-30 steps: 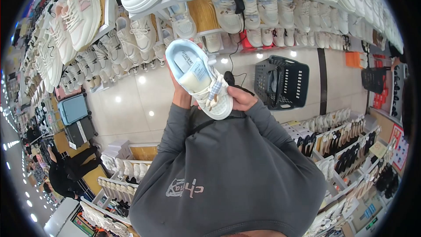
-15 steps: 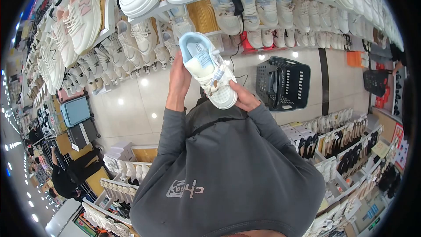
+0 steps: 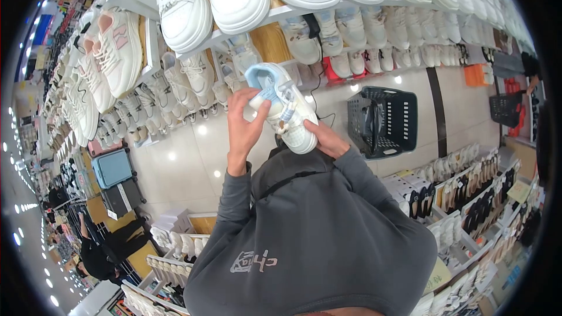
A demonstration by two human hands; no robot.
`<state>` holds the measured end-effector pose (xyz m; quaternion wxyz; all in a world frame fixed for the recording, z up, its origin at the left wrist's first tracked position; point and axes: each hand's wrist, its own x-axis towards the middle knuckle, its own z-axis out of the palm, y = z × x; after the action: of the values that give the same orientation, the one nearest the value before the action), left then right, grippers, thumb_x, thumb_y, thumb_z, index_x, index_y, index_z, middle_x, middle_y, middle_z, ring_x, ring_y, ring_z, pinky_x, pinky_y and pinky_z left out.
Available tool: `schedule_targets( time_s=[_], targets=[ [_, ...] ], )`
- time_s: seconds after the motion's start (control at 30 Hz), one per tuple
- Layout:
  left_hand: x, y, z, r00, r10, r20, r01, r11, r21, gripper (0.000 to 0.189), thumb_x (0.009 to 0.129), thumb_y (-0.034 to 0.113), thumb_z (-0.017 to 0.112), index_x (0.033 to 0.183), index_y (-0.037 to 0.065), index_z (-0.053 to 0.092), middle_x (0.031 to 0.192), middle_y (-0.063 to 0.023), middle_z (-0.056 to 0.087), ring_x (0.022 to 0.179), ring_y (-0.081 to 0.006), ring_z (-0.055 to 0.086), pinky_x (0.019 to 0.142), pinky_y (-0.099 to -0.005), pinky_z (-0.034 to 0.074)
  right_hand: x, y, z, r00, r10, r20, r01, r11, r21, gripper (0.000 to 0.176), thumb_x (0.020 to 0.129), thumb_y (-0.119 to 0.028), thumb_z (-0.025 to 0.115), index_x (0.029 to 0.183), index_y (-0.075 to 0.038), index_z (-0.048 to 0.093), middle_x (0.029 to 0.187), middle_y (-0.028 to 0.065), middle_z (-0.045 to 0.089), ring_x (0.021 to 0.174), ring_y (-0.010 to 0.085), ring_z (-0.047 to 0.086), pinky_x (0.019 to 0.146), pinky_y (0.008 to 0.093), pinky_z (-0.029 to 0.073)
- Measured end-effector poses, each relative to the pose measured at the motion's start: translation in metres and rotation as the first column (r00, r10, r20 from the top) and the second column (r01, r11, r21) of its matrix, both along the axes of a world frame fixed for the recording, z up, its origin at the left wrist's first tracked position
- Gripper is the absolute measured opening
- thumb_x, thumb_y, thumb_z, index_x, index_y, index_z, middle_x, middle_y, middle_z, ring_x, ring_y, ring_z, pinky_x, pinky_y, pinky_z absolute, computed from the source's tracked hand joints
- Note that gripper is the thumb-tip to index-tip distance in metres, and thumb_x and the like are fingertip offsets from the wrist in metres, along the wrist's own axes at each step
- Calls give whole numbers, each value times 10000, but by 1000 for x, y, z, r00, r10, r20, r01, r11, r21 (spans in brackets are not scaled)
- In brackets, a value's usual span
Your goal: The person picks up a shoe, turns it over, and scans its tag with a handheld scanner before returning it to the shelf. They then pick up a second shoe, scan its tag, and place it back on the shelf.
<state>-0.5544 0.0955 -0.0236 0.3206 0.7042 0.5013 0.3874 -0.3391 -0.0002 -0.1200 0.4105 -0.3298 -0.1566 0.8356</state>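
Note:
A white sneaker (image 3: 300, 130) with a light blue lining and a blue checked patch on its laces is held up in front of my chest, its toe pointing toward me. My right hand (image 3: 328, 139) grips the side of the toe end. My left hand (image 3: 244, 126) is at the tongue (image 3: 266, 98), thumb and fingers closed on its edge. The shoe's sole and the fingers under it are hidden.
Display shelves (image 3: 281, 14) filled with white shoes stand close ahead. A black shopping basket (image 3: 404, 123) sits on the tiled floor to the right. Suitcases (image 3: 111, 168) stand at left, and low shoe racks (image 3: 456, 199) behind at right. A person (image 3: 96, 251) is at far left.
My left hand has moved from beside the heel up onto the shoe's tongue and bent its fingers there. The right hand keeps its hold on the toe. The whole view has shifted slightly.

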Motion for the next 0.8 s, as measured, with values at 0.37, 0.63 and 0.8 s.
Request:
schedule_targets(
  time_s=[0.37, 0.63, 0.8],
  targets=[
    [-1, 2, -7, 999, 32, -3, -32, 997, -67, 217, 886, 114, 794, 1028, 15, 662, 1044, -103, 673, 1069, -273, 594, 993, -381, 441, 0, 1, -2, 996, 14, 93, -16, 1000, 26, 621, 1096, -356, 546, 1545, 44, 391, 1467, 111, 559, 1307, 192, 564, 1107, 340, 445],
    [-1, 9, -29, 993, 10, 122, 8, 990, -143, 180, 943, 121, 740, 1039, 6, 641, 1077, -85, 659, 1044, -218, 606, 979, -347, 459, 1, 5, -4, 997, 22, 73, -22, 1000, 6, 649, 1098, -409, 528, 1557, 24, 374, 1466, 110, 561, 1302, 190, 572, 1102, 340, 450],
    [3, 17, -45, 975, 26, 222, 32, 966, -256, 173, 975, 128, 712, 1067, 3, 634, 1112, -74, 665, 1035, -165, 603, 957, -324, 471, 1, 8, -13, 999, 18, 32, -16, 999, -45, 682, 1090, -450, 527, 1562, 15, 364, 1469, 101, 559, 1307, 190, 573, 1098, 350, 459]
  ],
)
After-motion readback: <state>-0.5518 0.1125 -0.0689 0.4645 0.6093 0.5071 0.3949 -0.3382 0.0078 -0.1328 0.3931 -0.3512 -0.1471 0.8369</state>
